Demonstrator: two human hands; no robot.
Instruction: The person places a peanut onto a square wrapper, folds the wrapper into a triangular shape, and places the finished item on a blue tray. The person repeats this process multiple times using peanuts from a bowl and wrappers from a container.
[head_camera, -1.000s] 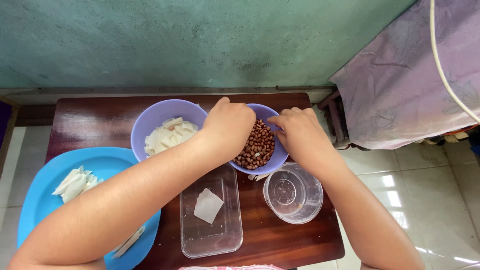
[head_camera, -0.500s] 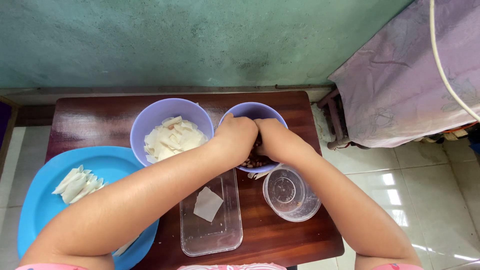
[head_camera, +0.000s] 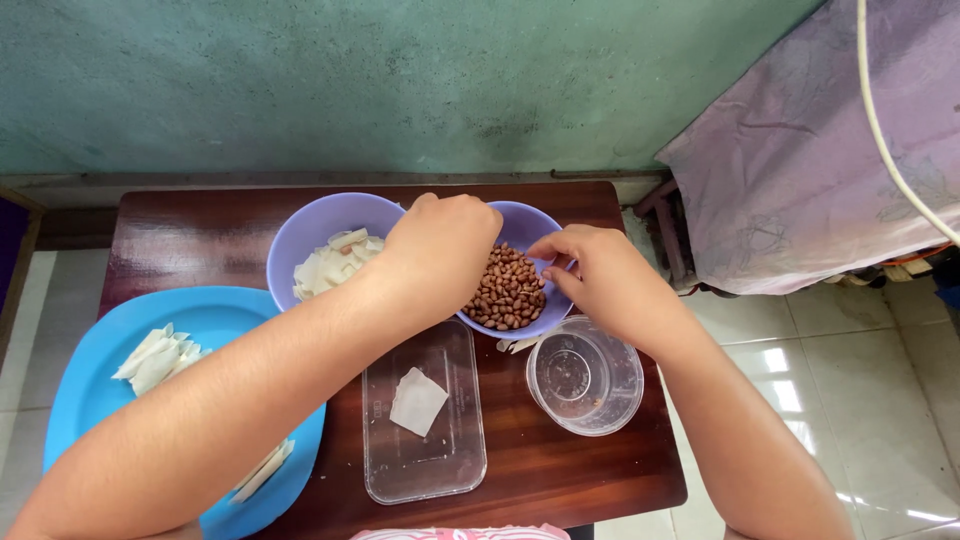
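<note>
We see a round lilac bowl (head_camera: 535, 232) heaped with reddish-brown peanuts (head_camera: 508, 290), standing upright near the far edge of a small dark wooden table (head_camera: 200, 235); being round, it has no long axis. Our left hand (head_camera: 440, 255) curls loosely over its left rim, its grasp hidden, while our right hand (head_camera: 600, 280) pinches narrowly at the right rim, holding nothing we can make out.

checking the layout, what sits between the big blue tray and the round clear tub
In the head view, a clear rectangular container holding one pale folded wrapper lies between the blue tray and the round clear tub.
</note>
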